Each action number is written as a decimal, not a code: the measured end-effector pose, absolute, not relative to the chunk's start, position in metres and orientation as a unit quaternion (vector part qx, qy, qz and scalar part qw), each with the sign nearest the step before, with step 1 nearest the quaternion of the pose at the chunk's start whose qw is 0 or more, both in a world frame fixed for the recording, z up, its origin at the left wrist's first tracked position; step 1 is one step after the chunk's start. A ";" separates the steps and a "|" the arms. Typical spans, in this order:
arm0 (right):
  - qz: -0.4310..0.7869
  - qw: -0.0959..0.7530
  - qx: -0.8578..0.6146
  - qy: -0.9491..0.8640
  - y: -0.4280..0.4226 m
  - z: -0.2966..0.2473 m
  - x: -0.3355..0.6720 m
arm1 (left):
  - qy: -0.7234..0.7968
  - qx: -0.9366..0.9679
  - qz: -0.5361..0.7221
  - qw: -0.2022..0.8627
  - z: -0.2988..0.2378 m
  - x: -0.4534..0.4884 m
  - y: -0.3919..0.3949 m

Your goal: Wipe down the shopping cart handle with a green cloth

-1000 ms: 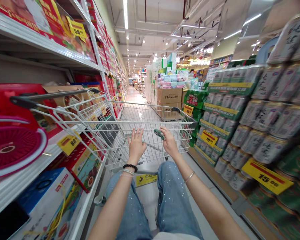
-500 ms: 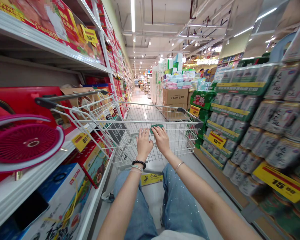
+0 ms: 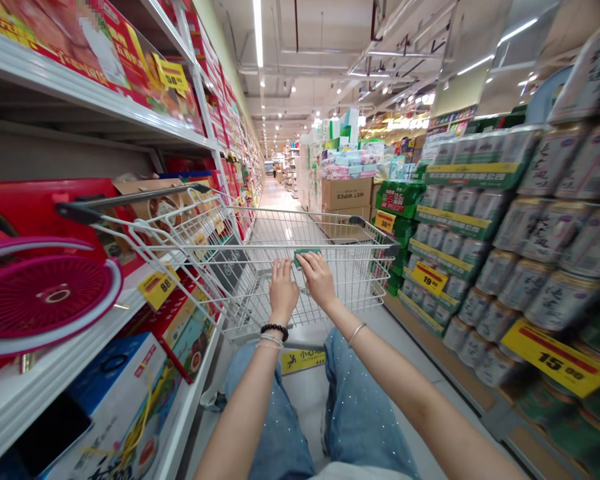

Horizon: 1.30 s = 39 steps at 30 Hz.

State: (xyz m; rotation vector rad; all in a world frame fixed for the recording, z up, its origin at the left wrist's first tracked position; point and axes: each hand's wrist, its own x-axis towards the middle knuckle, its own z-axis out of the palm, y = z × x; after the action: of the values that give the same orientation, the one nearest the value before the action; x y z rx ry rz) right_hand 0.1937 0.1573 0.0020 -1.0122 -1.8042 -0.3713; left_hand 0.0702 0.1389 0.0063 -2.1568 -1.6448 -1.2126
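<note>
A wire shopping cart stands sideways across the aisle in front of my knees, its dark handle at the left. At its near side, just under the top rim, is a small dark green piece; I cannot tell whether it is loose or part of the cart. My right hand has its bent fingers over this green piece. Close beside it, my left hand lies palm down with fingers stretched forward, near the cart's rim. Both palms and the thumbs' grip are hidden from view.
Shelves with boxes and a magenta round basket-like item line the left. Stacked can packs stand along the right. Ahead are wet wipes cartons. A yellow floor sign lies between my knees.
The view has turned slightly, so shelves, cans and cart appear a little further left. Both hands keep nearly the same pose by the cart's near rim.
</note>
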 end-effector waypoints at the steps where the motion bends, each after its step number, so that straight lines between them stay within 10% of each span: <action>1: -0.157 0.500 -0.414 -0.744 0.158 0.004 0.193 | -0.552 -0.722 -0.407 0.086 0.006 0.070 0.140; 39: -0.200 0.487 -0.443 -0.726 0.152 0.009 0.225 | -0.556 -0.723 -0.399 0.096 0.008 0.073 0.140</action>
State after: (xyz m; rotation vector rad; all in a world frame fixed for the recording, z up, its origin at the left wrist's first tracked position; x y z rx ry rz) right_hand 0.2247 0.1516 0.0090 -1.0777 -1.7660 -0.4869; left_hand 0.0727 0.1399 0.0085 -2.1407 -1.6465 -1.1828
